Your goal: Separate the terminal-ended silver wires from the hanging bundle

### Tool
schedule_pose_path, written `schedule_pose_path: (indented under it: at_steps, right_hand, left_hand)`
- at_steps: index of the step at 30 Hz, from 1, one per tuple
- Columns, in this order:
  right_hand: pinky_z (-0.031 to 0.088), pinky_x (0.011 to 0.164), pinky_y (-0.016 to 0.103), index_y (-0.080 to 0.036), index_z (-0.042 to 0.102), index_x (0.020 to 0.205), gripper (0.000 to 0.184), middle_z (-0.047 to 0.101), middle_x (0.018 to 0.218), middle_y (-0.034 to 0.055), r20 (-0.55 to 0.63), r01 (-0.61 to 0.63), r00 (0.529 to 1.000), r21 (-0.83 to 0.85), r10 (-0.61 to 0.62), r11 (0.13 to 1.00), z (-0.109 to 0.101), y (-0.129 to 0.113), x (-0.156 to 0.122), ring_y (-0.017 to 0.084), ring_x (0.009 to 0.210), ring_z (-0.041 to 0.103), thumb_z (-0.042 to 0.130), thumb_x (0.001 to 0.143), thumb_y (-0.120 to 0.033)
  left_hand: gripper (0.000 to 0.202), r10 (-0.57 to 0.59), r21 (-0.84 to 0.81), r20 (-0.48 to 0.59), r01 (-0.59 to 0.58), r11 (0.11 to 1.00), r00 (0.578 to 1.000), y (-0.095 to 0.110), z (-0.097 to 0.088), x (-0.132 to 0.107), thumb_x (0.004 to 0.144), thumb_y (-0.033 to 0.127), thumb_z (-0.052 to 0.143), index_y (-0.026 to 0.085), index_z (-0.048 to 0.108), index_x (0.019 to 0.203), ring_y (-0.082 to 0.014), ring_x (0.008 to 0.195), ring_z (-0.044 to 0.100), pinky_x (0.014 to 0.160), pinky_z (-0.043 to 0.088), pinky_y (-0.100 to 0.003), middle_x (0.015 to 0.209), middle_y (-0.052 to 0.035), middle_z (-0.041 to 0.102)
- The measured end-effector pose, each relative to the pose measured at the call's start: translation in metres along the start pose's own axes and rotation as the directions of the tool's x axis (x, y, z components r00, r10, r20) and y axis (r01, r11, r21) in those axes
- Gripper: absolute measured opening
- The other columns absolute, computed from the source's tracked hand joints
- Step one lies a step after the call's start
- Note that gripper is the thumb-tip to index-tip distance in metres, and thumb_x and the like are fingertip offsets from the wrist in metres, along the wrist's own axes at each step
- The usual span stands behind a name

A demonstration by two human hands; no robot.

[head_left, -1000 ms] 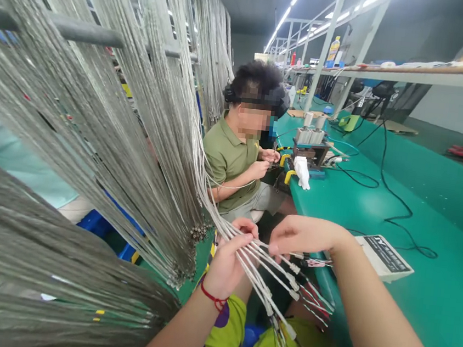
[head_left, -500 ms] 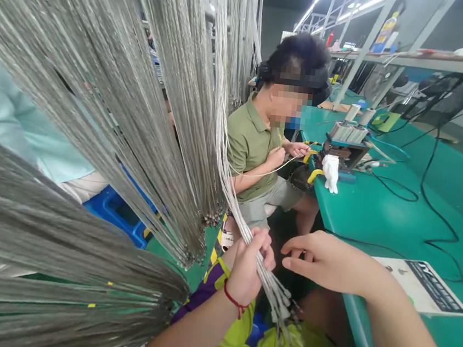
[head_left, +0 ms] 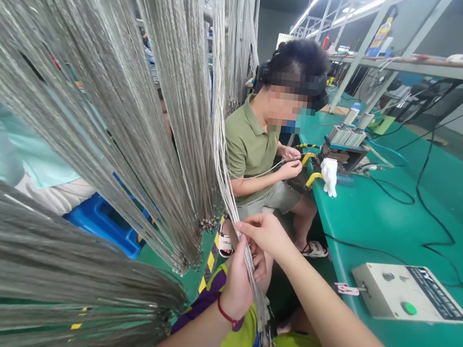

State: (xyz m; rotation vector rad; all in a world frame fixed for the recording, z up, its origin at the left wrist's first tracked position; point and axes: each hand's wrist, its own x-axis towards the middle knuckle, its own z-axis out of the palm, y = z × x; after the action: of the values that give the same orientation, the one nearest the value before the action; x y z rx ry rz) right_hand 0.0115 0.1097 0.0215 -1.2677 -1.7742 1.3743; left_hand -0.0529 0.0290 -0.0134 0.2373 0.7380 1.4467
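Observation:
A thin bundle of silvery braided cables (head_left: 228,192) hangs down from above in front of me. My left hand (head_left: 239,287), with a red cord on its wrist, is wrapped round the bundle near its lower end. Below the fist the loose cable ends (head_left: 264,326) fan out over my lap; their tips are too small to make out. Just above the left hand, my right hand (head_left: 267,233) pinches at the same cables with thumb and forefinger. Its other fingers are partly hidden behind the bundle.
Thick curtains of hanging cables (head_left: 110,100) fill the left side. A co-worker (head_left: 246,136) in a green shirt sits ahead, holding a cable beside a bench press (head_left: 346,144). On the green bench (head_left: 393,212) at right stand a control box (head_left: 404,294) and black leads. A blue stool (head_left: 106,224) is lower left.
My right hand has moved left onto the cables, above my left hand. The left hand has lowered slightly, and the loose ends hang more steeply. The co-worker's hands have drawn closer together.

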Motion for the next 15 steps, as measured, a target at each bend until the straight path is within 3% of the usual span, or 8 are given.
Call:
schedule_pose_path:
  at_steps: [3, 5, 9, 12, 13, 15]
  right_hand:
    - [0.038, 0.041, 0.025, -0.02, 0.063, 0.064, 0.04, 0.057, 0.048, -0.0013, 0.015, -0.03, 0.999, 0.021, 0.03, 0.999, -0.001, 0.006, 0.001, 0.015, 0.04, 0.053, 0.062, 0.09, -0.051]
    - [0.036, 0.042, 0.025, -0.02, 0.059, 0.062, 0.04, 0.054, 0.046, -0.0021, -0.004, -0.02, 1.0, -0.008, 0.02, 1.0, -0.001, 0.006, 0.001, 0.015, 0.04, 0.051, 0.059, 0.092, -0.047]
    - [0.033, 0.054, 0.027, -0.02, 0.055, 0.056, 0.033, 0.052, 0.052, -0.0013, -0.125, 0.068, 0.988, -0.142, -0.086, 0.988, -0.003, -0.005, -0.006, 0.015, 0.054, 0.05, 0.063, 0.086, -0.031]
    - [0.038, 0.063, 0.028, -0.021, 0.056, 0.064, 0.026, 0.06, 0.063, 0.0016, -0.218, 0.109, 0.964, -0.211, -0.155, 0.971, -0.007, -0.017, -0.013, 0.018, 0.066, 0.055, 0.063, 0.087, -0.03]
    - [0.04, 0.066, 0.029, -0.021, 0.057, 0.067, 0.026, 0.063, 0.067, 0.0025, -0.236, 0.114, 0.96, -0.162, -0.151, 0.98, -0.009, -0.02, -0.016, 0.018, 0.068, 0.057, 0.06, 0.09, -0.032]
    - [0.045, 0.063, 0.029, -0.022, 0.055, 0.073, 0.027, 0.065, 0.066, 0.002, -0.211, 0.093, 0.975, 0.102, -0.07, 0.991, -0.014, -0.024, -0.021, 0.018, 0.062, 0.059, 0.053, 0.095, -0.039]
  left_hand:
    - [0.053, -0.047, 0.002, 0.038, 0.047, 0.999, 0.998, -0.002, -0.005, 0.001, 0.081, 0.062, 0.078, 0.02, 0.046, 0.074, -0.0032, 0.037, 0.027, 0.041, 0.02, -0.02, 0.053, 0.0094, 0.038]
    - [0.054, -0.063, 0.015, 0.049, 0.062, 0.998, 0.997, -0.005, -0.009, 0.002, 0.077, 0.061, 0.082, 0.02, 0.046, 0.074, -0.0031, 0.036, 0.028, 0.04, 0.021, -0.019, 0.053, 0.0102, 0.04]
    - [0.052, -0.062, 0.036, 0.035, 0.06, 0.998, 0.998, -0.008, -0.014, 0.004, 0.077, 0.052, 0.084, 0.02, 0.043, 0.07, -0.0038, 0.038, 0.033, 0.041, 0.023, -0.018, 0.053, 0.0097, 0.041]
    - [0.051, -0.016, 0.062, 0.042, 0.013, 0.998, 0.999, -0.006, -0.012, 0.002, 0.081, 0.055, 0.081, 0.019, 0.046, 0.068, -0.0056, 0.039, 0.038, 0.042, 0.029, -0.02, 0.052, 0.008, 0.044]
    - [0.05, 0.01, 0.081, 0.035, -0.013, 0.997, 0.999, -0.004, -0.011, 0.001, 0.082, 0.057, 0.08, 0.019, 0.05, 0.07, -0.0065, 0.041, 0.041, 0.042, 0.032, -0.02, 0.054, 0.0069, 0.047]
    - [0.047, 0.061, 0.118, -0.004, -0.06, 0.991, 0.998, -0.001, -0.01, -0.001, 0.082, 0.058, 0.081, 0.017, 0.057, 0.076, -0.0084, 0.045, 0.049, 0.046, 0.039, -0.021, 0.06, 0.0042, 0.056]
